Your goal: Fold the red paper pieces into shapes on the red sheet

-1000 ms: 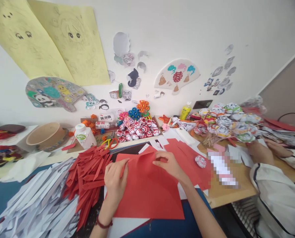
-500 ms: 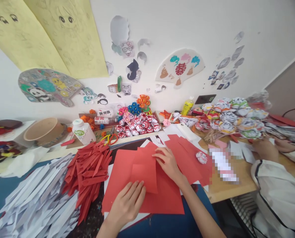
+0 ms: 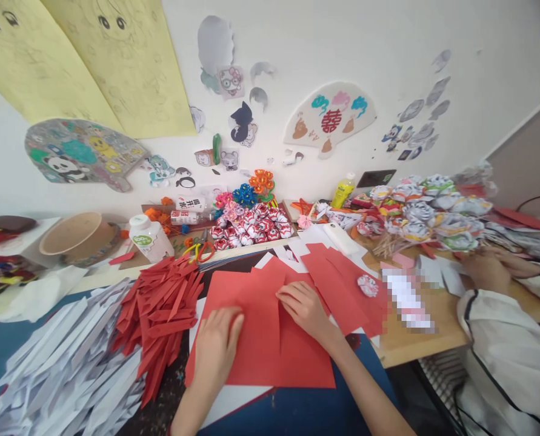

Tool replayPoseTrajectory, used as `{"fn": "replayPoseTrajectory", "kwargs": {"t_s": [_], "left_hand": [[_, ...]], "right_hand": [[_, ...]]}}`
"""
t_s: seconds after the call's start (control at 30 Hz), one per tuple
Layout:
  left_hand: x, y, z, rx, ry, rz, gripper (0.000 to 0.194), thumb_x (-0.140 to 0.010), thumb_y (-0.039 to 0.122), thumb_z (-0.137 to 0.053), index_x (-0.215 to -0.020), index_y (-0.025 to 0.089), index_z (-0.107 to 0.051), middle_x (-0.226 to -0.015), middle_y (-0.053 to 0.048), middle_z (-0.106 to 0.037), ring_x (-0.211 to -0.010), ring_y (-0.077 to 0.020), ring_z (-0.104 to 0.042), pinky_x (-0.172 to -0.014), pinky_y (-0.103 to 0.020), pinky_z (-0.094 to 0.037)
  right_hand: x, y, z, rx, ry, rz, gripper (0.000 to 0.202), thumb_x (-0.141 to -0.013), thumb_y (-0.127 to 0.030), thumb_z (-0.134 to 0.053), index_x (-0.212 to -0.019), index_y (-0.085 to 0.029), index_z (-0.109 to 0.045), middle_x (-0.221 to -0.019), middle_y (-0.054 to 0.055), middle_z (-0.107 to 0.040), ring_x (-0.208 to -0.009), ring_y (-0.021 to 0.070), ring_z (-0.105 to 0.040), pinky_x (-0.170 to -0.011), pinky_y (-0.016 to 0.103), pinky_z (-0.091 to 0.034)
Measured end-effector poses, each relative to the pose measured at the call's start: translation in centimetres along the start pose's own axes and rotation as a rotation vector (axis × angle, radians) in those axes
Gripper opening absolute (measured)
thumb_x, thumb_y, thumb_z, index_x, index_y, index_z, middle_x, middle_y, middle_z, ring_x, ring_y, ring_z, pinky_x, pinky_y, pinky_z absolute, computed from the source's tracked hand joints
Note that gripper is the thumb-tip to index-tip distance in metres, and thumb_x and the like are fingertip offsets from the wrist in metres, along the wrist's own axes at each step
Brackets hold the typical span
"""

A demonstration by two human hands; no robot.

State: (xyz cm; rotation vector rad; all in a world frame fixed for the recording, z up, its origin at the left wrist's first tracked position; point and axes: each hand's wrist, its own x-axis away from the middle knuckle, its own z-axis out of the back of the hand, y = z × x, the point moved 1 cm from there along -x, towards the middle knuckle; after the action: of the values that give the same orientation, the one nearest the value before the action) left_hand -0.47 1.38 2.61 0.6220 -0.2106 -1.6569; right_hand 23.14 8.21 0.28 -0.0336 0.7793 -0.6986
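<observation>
Red paper sheets [image 3: 256, 357] lie in a stack before me, with white sheets partly showing beneath. Over the left part of the stack is my left hand [image 3: 218, 339], its fingers bent and the thumb a little apart, with nothing seen between them. My right hand [image 3: 302, 306] has its fingertips pinched at the right edge of a narrower red sheet [image 3: 263, 303] on top. To the left lie a pile of folded red strips [image 3: 160, 315] and a larger pile of folded white strips [image 3: 70, 363].
A co-worker's hands [image 3: 488, 269] are at the far right. Paper flowers [image 3: 256, 227], a white bottle [image 3: 149, 238], a yellow bottle [image 3: 343, 191] and a round bowl [image 3: 76, 237] stand along the wall. More red sheets [image 3: 337, 284] lie on the right.
The folded-over flap of the red sheet now lies opened out flat. My left hand has moved left and slightly up off it. My right hand has shifted slightly, its fingers drawn closer together.
</observation>
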Motion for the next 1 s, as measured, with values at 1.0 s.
{"fn": "replayPoseTrajectory", "kwargs": {"t_s": [1.0], "left_hand": [[-8.0, 0.9, 2.0, 0.399, -0.427, -0.100, 0.024, -0.089, 0.032, -0.052, -0.078, 0.018, -0.069, -0.072, 0.000, -0.068, -0.067, -0.0128, -0.055, -0.063, -0.023, -0.037]], "right_hand": [[-7.4, -1.1, 2.2, -0.644, -0.468, -0.437, 0.016, -0.088, -0.030, -0.061, -0.087, -0.020, -0.073, -0.086, 0.001, -0.073, -0.078, 0.0164, -0.065, -0.068, 0.025, -0.044]]}}
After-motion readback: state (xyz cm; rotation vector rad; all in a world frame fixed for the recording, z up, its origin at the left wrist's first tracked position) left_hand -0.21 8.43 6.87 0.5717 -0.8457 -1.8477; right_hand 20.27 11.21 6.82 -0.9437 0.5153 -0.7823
